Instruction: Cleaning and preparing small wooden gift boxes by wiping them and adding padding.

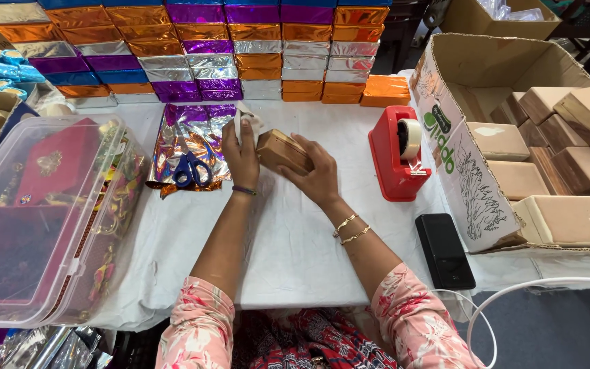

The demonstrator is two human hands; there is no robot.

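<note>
Along the far edge of the white surface (295, 232) stands a wall of foil-wrapped boxes (227, 48) in orange, purple, silver and blue, stacked in rows, with one orange box (386, 90) set apart at the right end. To the right, a large open carton (459, 171) lies tipped on its side, green and black print on its near wall, full of plain tan boxes (568, 219). A red tape dispenser (396, 154) sits just beside the carton, and a black phone (444, 250) lies near the front edge. On the left is a clear lidded tub (42, 219) holding red and coloured pieces. Crumpled foil sheets (189, 147) lie past the left hand, with blue scissors (191, 167) on top.

The tan box (283, 152) rests on the surface mid-table, between both hands. The right hand (319, 176) lies over its near right side, fingers clamped on it. The left hand (242, 154) touches its left end, fingers closed on a white scrap (248, 123).
</note>
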